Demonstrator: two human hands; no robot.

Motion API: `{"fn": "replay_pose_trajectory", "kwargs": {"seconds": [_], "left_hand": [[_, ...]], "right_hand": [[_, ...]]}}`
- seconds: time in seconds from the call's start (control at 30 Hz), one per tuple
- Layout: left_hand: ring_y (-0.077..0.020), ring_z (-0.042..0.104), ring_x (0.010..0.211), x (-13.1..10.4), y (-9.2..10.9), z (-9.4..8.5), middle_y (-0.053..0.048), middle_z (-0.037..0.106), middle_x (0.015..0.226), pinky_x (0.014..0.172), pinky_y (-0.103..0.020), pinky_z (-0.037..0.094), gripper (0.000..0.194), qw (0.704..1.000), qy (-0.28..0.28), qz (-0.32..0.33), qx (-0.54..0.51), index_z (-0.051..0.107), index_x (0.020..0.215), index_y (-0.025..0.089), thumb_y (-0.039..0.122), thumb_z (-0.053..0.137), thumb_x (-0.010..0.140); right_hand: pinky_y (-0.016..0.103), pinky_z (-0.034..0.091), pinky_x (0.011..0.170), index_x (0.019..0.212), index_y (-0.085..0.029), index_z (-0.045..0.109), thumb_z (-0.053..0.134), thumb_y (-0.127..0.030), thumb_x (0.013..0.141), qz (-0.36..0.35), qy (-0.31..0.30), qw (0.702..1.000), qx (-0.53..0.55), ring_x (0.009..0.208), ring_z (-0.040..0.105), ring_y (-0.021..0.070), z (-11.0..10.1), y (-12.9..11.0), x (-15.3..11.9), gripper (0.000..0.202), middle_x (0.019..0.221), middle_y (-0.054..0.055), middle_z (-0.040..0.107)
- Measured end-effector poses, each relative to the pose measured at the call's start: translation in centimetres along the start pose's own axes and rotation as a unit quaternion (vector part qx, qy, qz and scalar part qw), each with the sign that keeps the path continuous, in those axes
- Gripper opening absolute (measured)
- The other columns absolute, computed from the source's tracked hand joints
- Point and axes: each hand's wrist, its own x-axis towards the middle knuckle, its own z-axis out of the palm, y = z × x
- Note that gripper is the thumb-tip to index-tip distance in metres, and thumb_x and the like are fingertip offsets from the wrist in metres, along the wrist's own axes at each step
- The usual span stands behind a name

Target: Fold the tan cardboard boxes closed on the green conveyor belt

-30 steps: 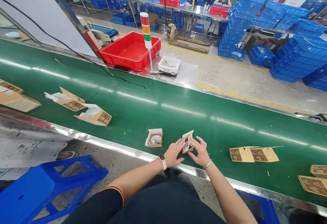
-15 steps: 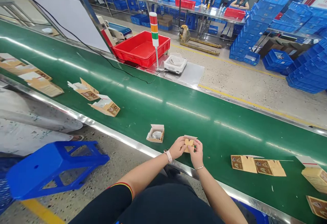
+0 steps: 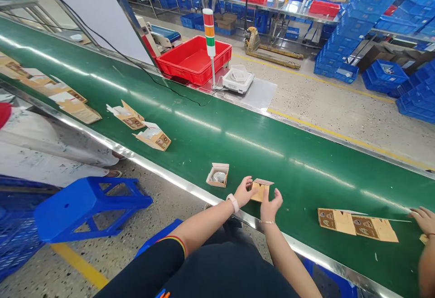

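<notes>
A small tan cardboard box point(image 3: 260, 192) with a raised flap stands on the green conveyor in front of me. My left hand point(image 3: 245, 192) grips its left side, thumb over the front and fingers behind. My right hand point(image 3: 271, 207) is open at the box's right side, thumb near the front panel and fingers spread away from it. Just left of my hands sits another open box point(image 3: 217, 175), with a grey, plastic-looking bundle point(image 3: 219, 177) inside.
Flattened brown-and-tan boxes point(image 3: 357, 225) lie at right, beside a co-worker's hand point(image 3: 424, 221). More open cartons point(image 3: 154, 135) lie to the left. Across the green conveyor point(image 3: 190, 139) stand a red tub point(image 3: 197, 60), signal light point(image 3: 209, 32) and white scale point(image 3: 238, 80). A blue stool point(image 3: 84, 207) stands lower left.
My right-hand fingers have spread away from the box, and its front panel now shows more. A co-worker's hand has come in at the right edge. The whole view has shifted slightly.
</notes>
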Motion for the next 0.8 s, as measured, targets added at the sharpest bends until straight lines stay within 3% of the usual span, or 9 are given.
{"fn": "replay_pose_trajectory", "kwargs": {"seconds": [0.07,0.1,0.23,0.33,0.4,0.47,0.6,0.7,0.8], "left_hand": [[-0.0186,0.063,0.09,-2.6,-1.6,-2.8,-0.008,0.065,0.097,0.085,-0.035,0.049,0.036,0.999,0.0,0.022,0.048,0.056,0.101,0.017,0.025,0.071,0.07],[-0.0186,0.063,0.084,-3.9,-2.3,-4.6,-0.007,0.065,0.09,0.082,-0.036,0.05,0.03,0.996,0.0,0.026,0.082,0.058,0.096,0.017,0.029,0.069,0.071],[-0.0245,0.061,0.096,-6.0,-2.3,-11.7,-0.011,0.062,0.105,0.082,-0.039,0.048,0.048,0.958,0.197,0.115,0.172,0.053,0.113,0.017,0.04,0.065,0.073],[-0.0307,0.046,0.123,-3.8,1.1,-14.1,-0.013,0.056,0.126,0.097,-0.045,0.037,0.051,0.931,0.08,0.23,0.271,0.056,0.118,0.023,0.04,0.067,0.072],[-0.032,0.041,0.128,-1.7,3.3,-13.8,-0.011,0.06,0.124,0.101,-0.048,0.031,0.038,0.912,-0.05,0.248,0.324,0.063,0.11,0.026,0.037,0.067,0.073],[-0.031,0.042,0.126,-0.2,4.4,-12.6,-0.008,0.066,0.114,0.102,-0.049,0.028,0.022,0.907,-0.103,0.233,0.335,0.069,0.097,0.027,0.033,0.064,0.076],[-0.025,0.054,0.106,1.0,3.2,-9.4,-0.007,0.066,0.092,0.096,-0.045,0.039,0.008,0.958,-0.027,0.205,0.201,0.065,0.08,0.022,0.028,0.062,0.077],[-0.0202,0.057,0.098,1.3,2.1,-7.7,-0.01,0.054,0.115,0.085,-0.037,0.048,0.041,0.988,0.058,0.132,0.061,0.053,0.105,0.02,0.025,0.071,0.069],[-0.0174,0.058,0.094,1.8,2.3,-6.8,-0.012,0.049,0.119,0.083,-0.035,0.049,0.066,0.999,0.01,0.018,0.036,0.043,0.119,0.019,0.018,0.076,0.062]], "right_hand": [[0.054,0.037,0.097,0.113,-0.017,0.046,0.059,-0.049,0.074,-0.142,0.012,0.99,-0.017,0.117,0.045,0.0324,-1.0,-1.2,-1.6,0.053,0.119,0.017,0.049],[0.054,0.037,0.098,0.116,-0.018,0.046,0.06,-0.047,0.075,-0.204,-0.033,0.978,-0.011,0.118,0.046,0.032,-1.0,-1.9,-2.5,0.053,0.121,0.017,0.049],[0.051,0.04,0.097,0.13,-0.022,0.045,0.06,-0.04,0.078,-0.308,-0.282,0.908,-0.019,0.12,0.048,0.0304,2.4,-4.7,-3.9,0.057,0.127,0.013,0.053],[0.054,0.038,0.096,0.126,-0.028,0.053,0.064,-0.041,0.075,-0.341,-0.349,0.87,-0.066,0.124,0.043,0.034,5.7,-5.5,-2.5,0.054,0.127,0.01,0.057],[0.055,0.037,0.094,0.112,-0.032,0.064,0.065,-0.041,0.075,-0.349,-0.365,0.859,-0.084,0.122,0.045,0.0343,6.7,-5.2,-1.3,0.039,0.117,0.006,0.064],[0.051,0.039,0.091,0.093,-0.032,0.072,0.06,-0.042,0.079,-0.327,-0.352,0.875,-0.061,0.113,0.052,0.0309,6.8,-4.6,-0.7,0.021,0.101,0.004,0.07],[0.04,0.047,0.076,0.059,-0.023,0.065,0.047,-0.043,0.086,-0.188,-0.184,0.965,0.006,0.079,0.059,0.021,6.1,-3.9,-1.6,0.039,0.076,0.005,0.062],[0.038,0.047,0.077,0.061,-0.02,0.059,0.052,-0.049,0.082,-0.112,-0.073,0.991,0.008,0.082,0.056,0.0203,5.5,-3.6,-2.8,0.037,0.08,0.006,0.055],[0.037,0.048,0.078,0.081,-0.02,0.056,0.055,-0.054,0.077,-0.051,-0.046,0.997,0.027,0.095,0.053,0.0216,5.0,-3.1,-3.6,0.034,0.097,0.008,0.051]]}}
